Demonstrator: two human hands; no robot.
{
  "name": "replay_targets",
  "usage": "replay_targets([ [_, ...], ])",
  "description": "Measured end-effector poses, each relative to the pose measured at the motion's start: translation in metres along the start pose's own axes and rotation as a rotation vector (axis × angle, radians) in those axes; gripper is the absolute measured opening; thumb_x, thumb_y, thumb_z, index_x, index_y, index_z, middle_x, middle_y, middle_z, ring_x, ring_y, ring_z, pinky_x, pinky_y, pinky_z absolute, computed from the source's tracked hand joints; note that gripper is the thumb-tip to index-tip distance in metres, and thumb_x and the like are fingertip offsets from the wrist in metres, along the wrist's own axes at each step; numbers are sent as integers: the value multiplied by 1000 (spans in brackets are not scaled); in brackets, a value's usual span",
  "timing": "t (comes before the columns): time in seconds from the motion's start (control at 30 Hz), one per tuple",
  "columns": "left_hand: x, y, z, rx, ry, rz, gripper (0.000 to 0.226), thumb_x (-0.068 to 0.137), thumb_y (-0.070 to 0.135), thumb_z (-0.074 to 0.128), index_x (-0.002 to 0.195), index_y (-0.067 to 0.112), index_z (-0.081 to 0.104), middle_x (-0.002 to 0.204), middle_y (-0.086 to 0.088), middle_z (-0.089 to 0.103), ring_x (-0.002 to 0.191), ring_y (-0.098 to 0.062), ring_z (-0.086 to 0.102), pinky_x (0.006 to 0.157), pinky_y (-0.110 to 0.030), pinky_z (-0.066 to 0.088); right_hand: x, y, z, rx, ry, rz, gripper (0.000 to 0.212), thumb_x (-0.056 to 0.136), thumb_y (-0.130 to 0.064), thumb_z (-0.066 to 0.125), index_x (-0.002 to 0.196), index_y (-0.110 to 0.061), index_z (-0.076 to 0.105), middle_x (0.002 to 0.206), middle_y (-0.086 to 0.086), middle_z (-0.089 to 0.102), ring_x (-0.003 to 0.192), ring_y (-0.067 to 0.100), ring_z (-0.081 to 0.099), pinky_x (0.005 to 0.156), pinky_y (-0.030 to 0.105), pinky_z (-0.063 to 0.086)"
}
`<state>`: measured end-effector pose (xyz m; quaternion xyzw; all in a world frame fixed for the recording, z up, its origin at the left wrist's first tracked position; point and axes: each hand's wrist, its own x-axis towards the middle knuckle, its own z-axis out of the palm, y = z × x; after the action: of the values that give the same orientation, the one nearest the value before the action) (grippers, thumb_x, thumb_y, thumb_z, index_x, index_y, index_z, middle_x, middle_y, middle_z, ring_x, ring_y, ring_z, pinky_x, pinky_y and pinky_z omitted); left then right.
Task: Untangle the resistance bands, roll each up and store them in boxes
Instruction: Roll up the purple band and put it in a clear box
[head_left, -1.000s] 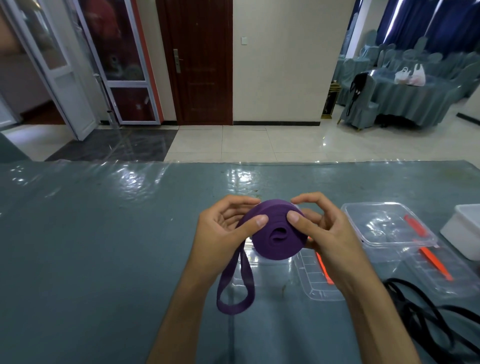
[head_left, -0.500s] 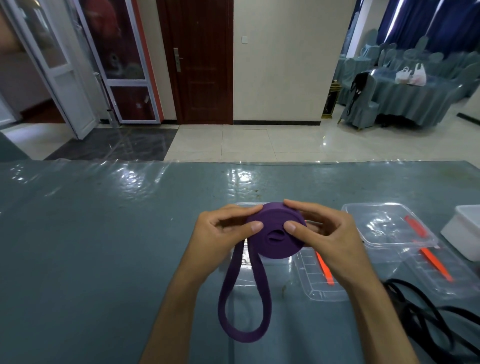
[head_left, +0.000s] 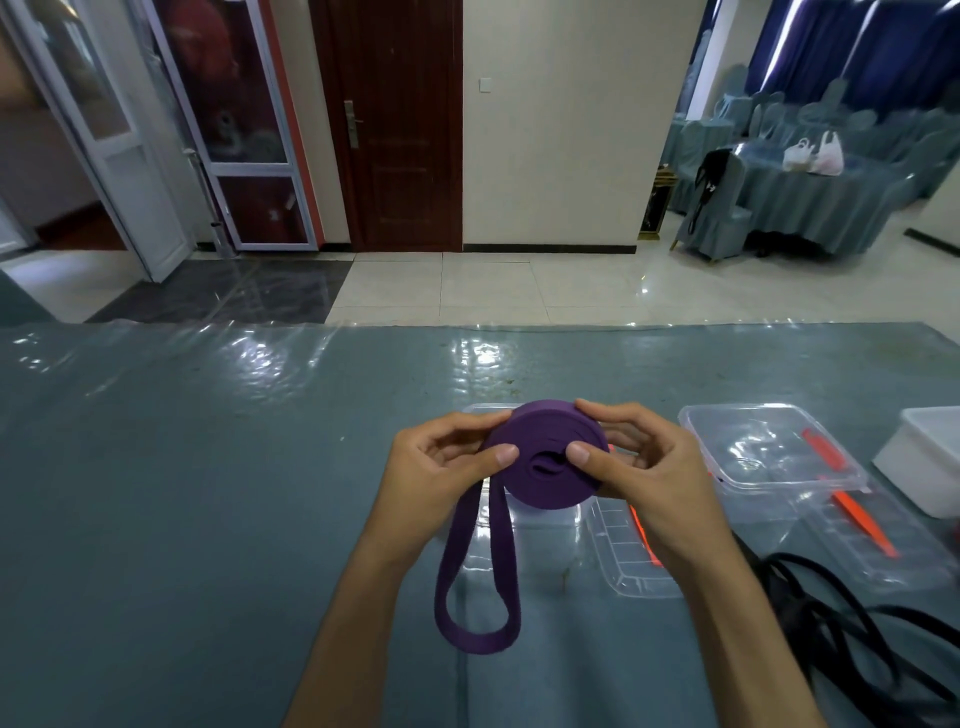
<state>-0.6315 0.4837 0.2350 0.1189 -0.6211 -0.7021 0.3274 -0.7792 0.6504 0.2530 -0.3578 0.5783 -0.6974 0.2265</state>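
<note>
**Purple band nearly rolled, both hands on the coil**

Here I see both hands raised over the bench (head_left: 208, 467), holding the purple resistance band (head_left: 545, 460) between them. Most of it is wound into a thick round coil. My left hand (head_left: 441, 467) grips the coil's left side, thumb pressed on its face and fingers curled behind. My right hand (head_left: 649, 473) grips the right side the same way, thumb near the coil's centre, fingers wrapped over the top edge. An unrolled loop of the band hangs down from the coil's left side between my forearms.

Right below the coil sits an open clear plastic box (head_left: 540, 535), its hinged lid (head_left: 628, 566) lying flat to the right. A second clear box (head_left: 769, 452) lies open further right, beside a white container (head_left: 924, 467). Black bands (head_left: 857, 623) lie tangled on the bench by my right forearm.
</note>
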Motion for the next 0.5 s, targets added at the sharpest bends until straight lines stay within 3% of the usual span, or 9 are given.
replay_targets([
  [0.2,-9,-6,0,78,8,40,40,82,20,90,119,27,77,113,-3,80,106,-20,77,89,-22,60,-8,-2,3,-26,10,-18,52,69,-41,98,112,-27,72,107,9,81,91,33,81,69,39,66],
  [0.33,-21,-36,-19,147,-24,-38,63,81,53,85,138,41,63,133,5,72,129,-16,66,105,-29,54,-15,-4,1,11,96,-59,52,68,-43,97,112,-29,74,103,10,82,90,31,81,69,38,66],
  [0.43,-44,-77,-43,213,37,-168,70,75,75,78,138,52,60,143,19,64,138,-2,54,114,-29,44,-21,-7,-1,11,128,-75,52,67,-45,97,111,-30,74,101,10,82,89,31,81,69,38,66],
  [0.5,-61,-109,-54,239,122,-283,68,76,81,72,136,53,59,146,21,59,141,-1,50,115,-30,41,-25,-8,-3,8,133,-86,48,70,-38,97,111,-29,74,101,10,82,90,31,81,69,37,66],
])
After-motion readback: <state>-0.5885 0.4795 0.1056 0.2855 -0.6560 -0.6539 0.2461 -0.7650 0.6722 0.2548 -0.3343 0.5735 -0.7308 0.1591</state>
